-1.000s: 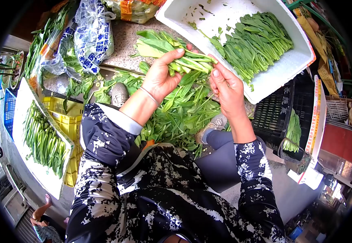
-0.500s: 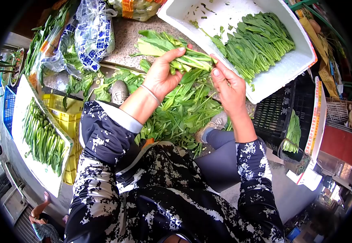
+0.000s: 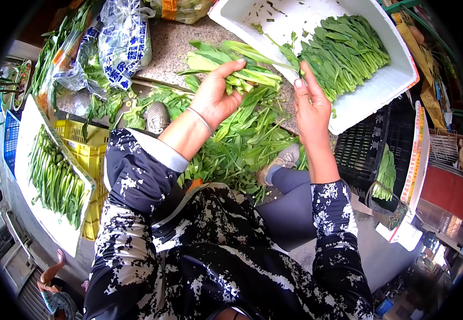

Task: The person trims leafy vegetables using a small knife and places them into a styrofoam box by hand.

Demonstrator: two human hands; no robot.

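My left hand (image 3: 220,98) is closed round a small bunch of leafy green stalks (image 3: 258,78), their cut ends pointing right. My right hand (image 3: 312,102) pinches the end of one single green stalk (image 3: 266,57) between thumb and forefinger. That stalk stretches from above the bunch toward my right fingertips, beside the rim of a white foam box (image 3: 348,118). Inside the box lie neatly stacked leafy greens (image 3: 343,56). Below both hands, a loose heap of leaves and stalks (image 3: 242,144) covers the ground between my shoes.
Plastic bags of greens (image 3: 125,45) stand at upper left. On the left, a white foam lid (image 3: 37,194) carries lined-up stalks (image 3: 55,178), beside a yellow crate (image 3: 85,141). A black crate (image 3: 359,144) is on the right. Part of another person (image 3: 55,290) shows at lower left.
My right hand has moved right, away from the bunch, drawing one stalk out with it. My left hand stays nearly in place, still round the bunch.
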